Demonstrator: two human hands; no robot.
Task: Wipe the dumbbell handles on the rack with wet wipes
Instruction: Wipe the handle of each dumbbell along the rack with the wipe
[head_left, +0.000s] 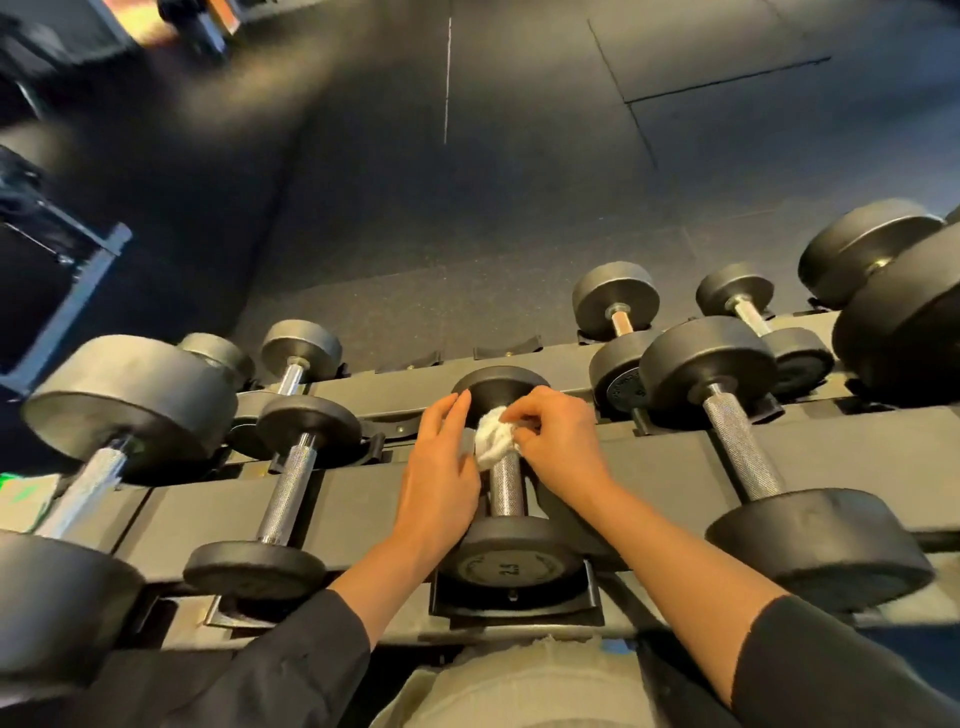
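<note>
Wipe (492, 437), bunched white, is sitting on far end of small dumbbell (506, 483) handle, centre of rack (358, 499), in head view. Right hand (558, 447) is pinching it w/ curled fingers; left hand (439, 467), fingers straight, is resting alongside handle. Risk, imo: pinch is covering only top, so underside of knurling is getting missed; wipe may snag & tear; light dumbbell may roll in cradle.

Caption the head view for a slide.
Both hands work a white wipe around the small dumbbell's handle.
</note>
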